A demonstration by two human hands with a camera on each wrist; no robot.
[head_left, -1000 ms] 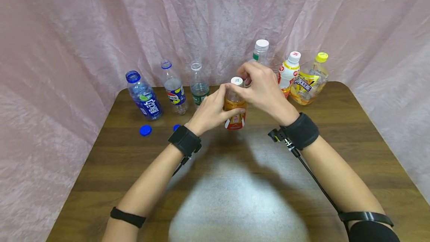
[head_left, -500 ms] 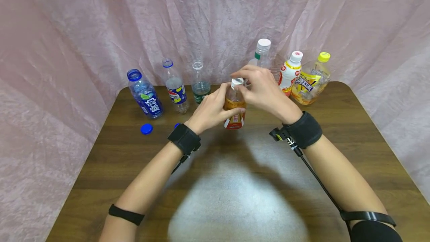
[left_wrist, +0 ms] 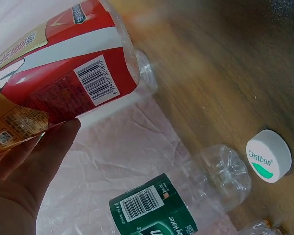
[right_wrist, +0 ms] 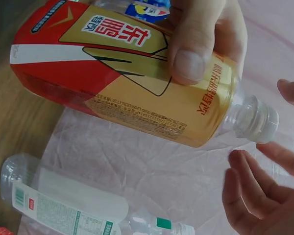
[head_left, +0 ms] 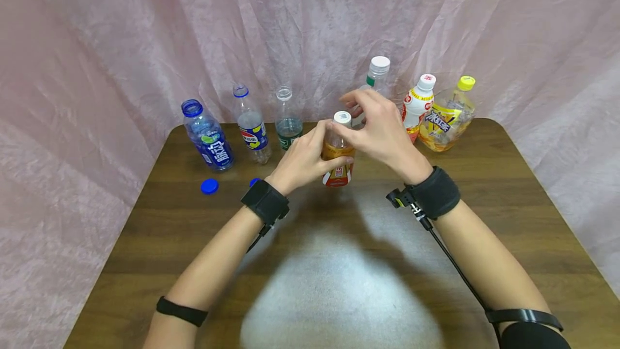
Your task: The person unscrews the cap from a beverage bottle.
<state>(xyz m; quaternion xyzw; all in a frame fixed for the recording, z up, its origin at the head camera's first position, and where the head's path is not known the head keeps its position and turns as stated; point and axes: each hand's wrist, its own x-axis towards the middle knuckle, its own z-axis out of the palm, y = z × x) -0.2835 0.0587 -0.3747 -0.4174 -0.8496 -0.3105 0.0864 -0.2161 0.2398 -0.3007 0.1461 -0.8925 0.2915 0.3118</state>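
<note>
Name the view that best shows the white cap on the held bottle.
The right wrist view: the white cap is large and side-on there, on the held bottle. The head view shows it small, mostly from above; the left wrist view shows part of the bottle, not the cap.

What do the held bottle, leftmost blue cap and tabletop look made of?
Held bottle: likely clear, glossy plastic; see-through neck, printed label.
Leftmost blue cap: probably opaque plastic; even colour.
Tabletop: wood or wood-print laminate, satin; brown grain, soft glare.

Pink curtain (head_left: 310,31) behind wooden table (head_left: 339,257)
</note>
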